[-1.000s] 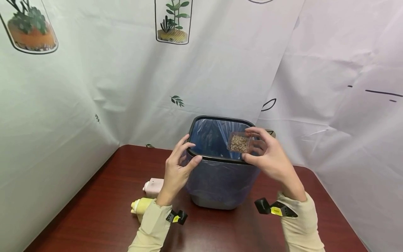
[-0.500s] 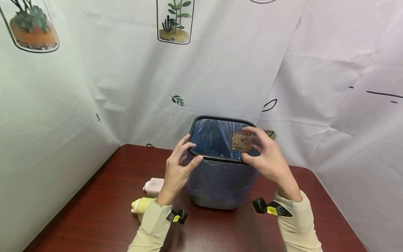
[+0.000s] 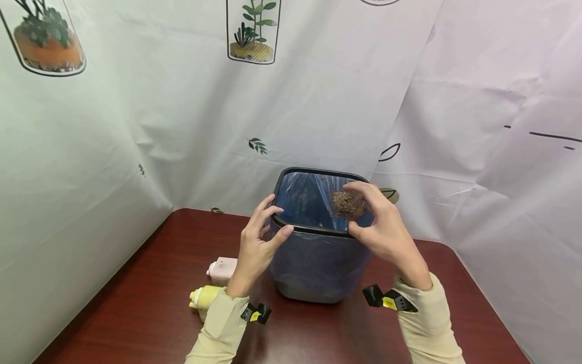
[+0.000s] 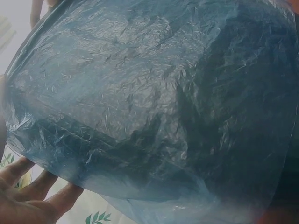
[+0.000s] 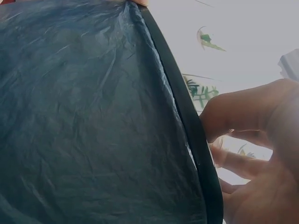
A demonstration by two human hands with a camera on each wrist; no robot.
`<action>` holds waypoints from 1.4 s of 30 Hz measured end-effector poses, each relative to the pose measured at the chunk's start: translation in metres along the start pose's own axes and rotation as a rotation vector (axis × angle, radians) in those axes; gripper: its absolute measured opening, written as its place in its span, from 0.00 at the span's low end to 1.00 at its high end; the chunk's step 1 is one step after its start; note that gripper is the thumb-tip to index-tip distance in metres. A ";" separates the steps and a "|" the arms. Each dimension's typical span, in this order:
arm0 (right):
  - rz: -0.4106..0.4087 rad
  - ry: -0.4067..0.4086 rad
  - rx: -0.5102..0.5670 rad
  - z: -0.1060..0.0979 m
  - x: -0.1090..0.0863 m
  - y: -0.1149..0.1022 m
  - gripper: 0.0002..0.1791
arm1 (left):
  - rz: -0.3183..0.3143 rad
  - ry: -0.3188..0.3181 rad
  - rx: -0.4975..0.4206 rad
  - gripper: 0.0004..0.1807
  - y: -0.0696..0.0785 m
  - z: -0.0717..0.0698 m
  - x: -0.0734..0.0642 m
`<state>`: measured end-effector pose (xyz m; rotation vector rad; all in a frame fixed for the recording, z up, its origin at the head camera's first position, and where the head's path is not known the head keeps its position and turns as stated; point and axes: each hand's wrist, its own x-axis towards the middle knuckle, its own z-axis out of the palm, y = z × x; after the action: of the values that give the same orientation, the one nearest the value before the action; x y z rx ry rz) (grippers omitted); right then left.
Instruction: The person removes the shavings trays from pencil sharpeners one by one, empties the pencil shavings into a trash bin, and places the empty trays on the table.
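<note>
In the head view, my left hand (image 3: 258, 242) holds the near left corner of a lined trash can (image 3: 318, 263), thumb at the front rim and fingers round the side. The left wrist view has those fingers (image 4: 67, 198) against the bluish bag. My right hand (image 3: 384, 227) pinches a small clear plastic box (image 3: 346, 204) between thumb and fingers. It hangs over the right part of the can's mouth, tilted, with brown grainy bits inside. In the right wrist view the dark rim hides most of the box; bent fingers (image 5: 238, 112) show beside it.
A pink bottle (image 3: 222, 270) and a yellow bottle (image 3: 203, 297) lie left of the can, partly behind my left forearm. All stand on a dark red table (image 3: 150, 298). White printed cloth (image 3: 182, 111) surrounds the table's back and sides.
My right hand has shifted slightly left and turned, tipping the clear box further. The brown bits inside look shifted and more heaped. My left hand has stayed at the can's corner.
</note>
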<state>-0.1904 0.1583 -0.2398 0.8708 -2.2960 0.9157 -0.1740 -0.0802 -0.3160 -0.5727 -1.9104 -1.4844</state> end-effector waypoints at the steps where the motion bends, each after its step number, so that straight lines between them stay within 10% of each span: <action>1: -0.003 0.003 -0.014 0.000 0.000 0.000 0.38 | -0.001 0.001 -0.001 0.19 0.000 0.000 0.000; 42: -0.219 0.056 -0.203 0.007 0.005 -0.005 0.37 | 0.007 0.019 0.003 0.19 -0.001 0.001 -0.001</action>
<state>-0.1911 0.1484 -0.2391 0.9702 -2.1499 0.5935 -0.1743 -0.0794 -0.3171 -0.5618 -1.8942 -1.4773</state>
